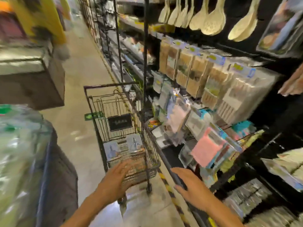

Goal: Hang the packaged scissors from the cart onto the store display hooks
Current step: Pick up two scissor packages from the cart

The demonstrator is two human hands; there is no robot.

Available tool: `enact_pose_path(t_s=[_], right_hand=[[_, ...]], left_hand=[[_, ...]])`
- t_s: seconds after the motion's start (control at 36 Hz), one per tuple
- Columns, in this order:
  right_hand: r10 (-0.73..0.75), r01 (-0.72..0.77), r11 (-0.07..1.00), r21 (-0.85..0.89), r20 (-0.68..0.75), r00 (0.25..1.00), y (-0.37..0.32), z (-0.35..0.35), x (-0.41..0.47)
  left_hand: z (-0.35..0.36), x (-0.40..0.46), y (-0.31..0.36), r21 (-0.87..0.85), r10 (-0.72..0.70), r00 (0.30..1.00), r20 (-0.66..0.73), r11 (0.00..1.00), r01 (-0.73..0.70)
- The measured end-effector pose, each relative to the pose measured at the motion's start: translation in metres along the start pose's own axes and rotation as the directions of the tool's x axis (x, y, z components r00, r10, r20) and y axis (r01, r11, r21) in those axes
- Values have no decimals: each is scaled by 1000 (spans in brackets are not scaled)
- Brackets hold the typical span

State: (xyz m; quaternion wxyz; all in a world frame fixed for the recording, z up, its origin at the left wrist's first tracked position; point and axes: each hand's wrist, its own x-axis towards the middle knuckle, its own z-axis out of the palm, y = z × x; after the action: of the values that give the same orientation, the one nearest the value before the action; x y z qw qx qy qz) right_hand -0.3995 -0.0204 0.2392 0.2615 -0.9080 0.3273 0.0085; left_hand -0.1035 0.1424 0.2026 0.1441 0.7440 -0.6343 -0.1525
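Observation:
A black wire cart (98, 112) stands in the aisle ahead of me. Two packaged scissors on grey-blue cards lie in its basket, one at the left (111, 151) and one at the right (134, 143). My left hand (116, 179) hovers over the cart's near end with fingers spread and nothing in it. My right hand (191, 187) is open too, fingers spread, near the cart's right rim (164, 156) and the lower shelf; whether it touches the rim I cannot tell. The display hooks with hanging packs (180, 122) are to the right of the cart. The frame is motion-blurred.
Black shelving (270, 112) fills the right side, hung with packs, pale plastic spoons (211, 18) on top and a pink item (206, 149) low down. Wrapped goods on a pallet (21, 161) stand at my left. Concrete aisle floor (78, 79) runs ahead, with yellow-black tape (165, 181).

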Motion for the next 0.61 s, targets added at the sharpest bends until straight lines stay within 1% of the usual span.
enact_pose_path(t_s=[0.17,0.33,0.47,0.53,0.61], right_hand=[[-52,56,998,-33,108,993,-44,26,56],[-34,45,997,-59,183,983,-63,42,96],[-22,36,997,-66,200,980,-57,50,128],[-24,37,998,-59,200,979,-50,53,144],[-25,32,999,-31,215,976,-39,59,173]], left_hand=[[8,-26,-71,8,-125,992,-4,992,125],[7,-31,-100,-13,-212,977,-23,977,211],[6,-16,-111,-26,-279,956,94,959,283],[9,-4,-119,-3,-280,954,107,960,282],[11,16,-130,-14,-294,947,126,955,298]])
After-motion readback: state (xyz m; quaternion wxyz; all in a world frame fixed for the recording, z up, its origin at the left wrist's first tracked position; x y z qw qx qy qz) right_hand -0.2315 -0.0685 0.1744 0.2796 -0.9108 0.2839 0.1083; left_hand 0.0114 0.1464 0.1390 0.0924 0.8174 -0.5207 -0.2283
